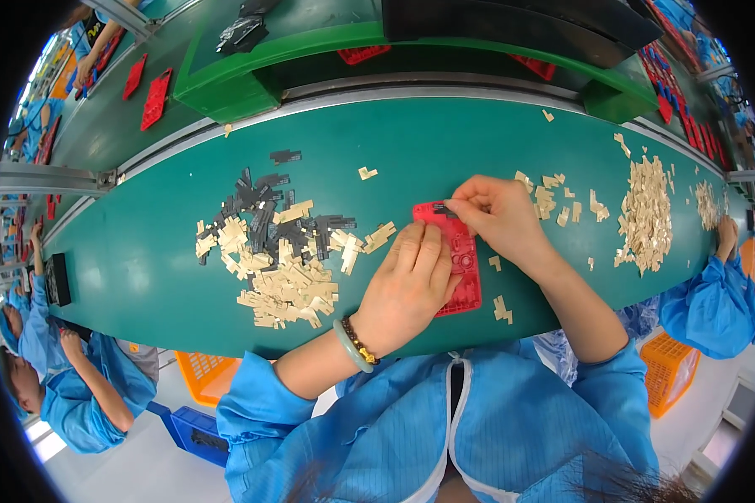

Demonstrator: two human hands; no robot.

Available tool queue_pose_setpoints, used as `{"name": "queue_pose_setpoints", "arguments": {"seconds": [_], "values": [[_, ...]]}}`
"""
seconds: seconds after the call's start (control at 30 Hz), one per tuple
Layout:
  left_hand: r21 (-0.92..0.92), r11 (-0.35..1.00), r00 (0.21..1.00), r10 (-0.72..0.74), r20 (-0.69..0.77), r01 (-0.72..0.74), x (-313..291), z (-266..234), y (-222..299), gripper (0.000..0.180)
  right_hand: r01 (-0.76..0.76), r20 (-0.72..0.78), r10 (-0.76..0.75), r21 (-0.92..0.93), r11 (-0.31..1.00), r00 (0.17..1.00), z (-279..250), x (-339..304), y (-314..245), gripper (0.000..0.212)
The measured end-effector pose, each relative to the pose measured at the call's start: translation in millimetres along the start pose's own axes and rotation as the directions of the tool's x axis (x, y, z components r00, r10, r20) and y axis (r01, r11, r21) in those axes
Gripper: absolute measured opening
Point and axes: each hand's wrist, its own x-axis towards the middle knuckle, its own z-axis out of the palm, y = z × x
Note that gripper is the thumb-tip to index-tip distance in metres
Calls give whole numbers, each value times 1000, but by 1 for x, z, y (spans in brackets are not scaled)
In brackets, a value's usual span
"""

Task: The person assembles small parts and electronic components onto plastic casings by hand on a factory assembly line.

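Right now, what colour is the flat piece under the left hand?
The flat piece is red, best seen in the head view.

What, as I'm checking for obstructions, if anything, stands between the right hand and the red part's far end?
Nothing visible: the right hand is already there, fingertips at a small black piece. The left hand covers some of the red part, nearer the wearer.

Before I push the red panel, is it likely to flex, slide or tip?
The red panel looks like moulded plastic with straight edges, so probably stiff. Lying flat on the green table, it seems unlikely to tip. It might slide on that smooth-looking surface, though the left hand rests on it.
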Motion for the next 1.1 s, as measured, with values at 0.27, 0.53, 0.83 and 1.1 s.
{"name": "queue_pose_setpoints", "arguments": {"seconds": [0.27,0.53,0.83,1.1], "values": [[-87,995,999,-41,-18,39,3,1,-3,44,1,42,4,-102,995,999,-1,4,0,11],[-176,983,999,-40,16,43,12,-7,-7,35,353,-12,-435,-562,748,901,4,-1,4,14],[-166,985,995,-56,-83,41,11,-3,-3,35,518,133,-673,-749,413,728,-5,-32,9,27],[42,999,989,-20,-147,26,18,10,-7,30,348,21,-528,-775,527,849,-16,-58,6,25]]}}
